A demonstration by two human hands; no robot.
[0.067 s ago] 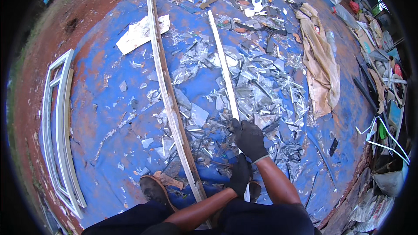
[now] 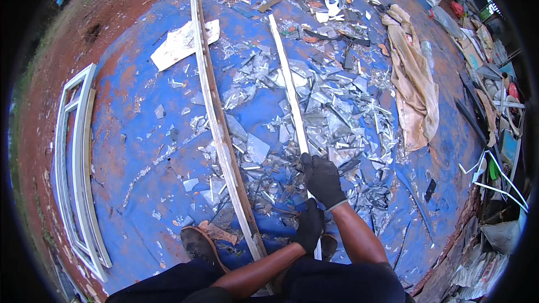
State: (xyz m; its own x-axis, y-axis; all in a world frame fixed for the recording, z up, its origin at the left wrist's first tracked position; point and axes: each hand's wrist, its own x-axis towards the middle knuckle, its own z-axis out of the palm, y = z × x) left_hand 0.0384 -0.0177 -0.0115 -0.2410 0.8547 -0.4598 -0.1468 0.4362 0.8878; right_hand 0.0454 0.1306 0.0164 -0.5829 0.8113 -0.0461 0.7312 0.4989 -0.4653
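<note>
A long, narrow white strip (image 2: 291, 92) runs away from me over a heap of broken glass (image 2: 331, 115). My right hand (image 2: 324, 179), in a dark glove, is closed around it partway along. Just nearer to me, my left hand (image 2: 309, 227), gloved too, grips the same strip close to its near end. The fingers of both hands are partly hidden from above. To the left of my hands lies a long weathered beam (image 2: 216, 118), pale on one side and brown on the other, apart from both hands.
A blue tarp (image 2: 135, 157) covers the ground, strewn with shards. White frames (image 2: 73, 163) lie at the left edge. A white sheet piece (image 2: 174, 47) touches the beam. A tan cloth (image 2: 412, 78) and piled scrap (image 2: 508, 112) are on the right. My boot (image 2: 197, 245) stands beside the beam.
</note>
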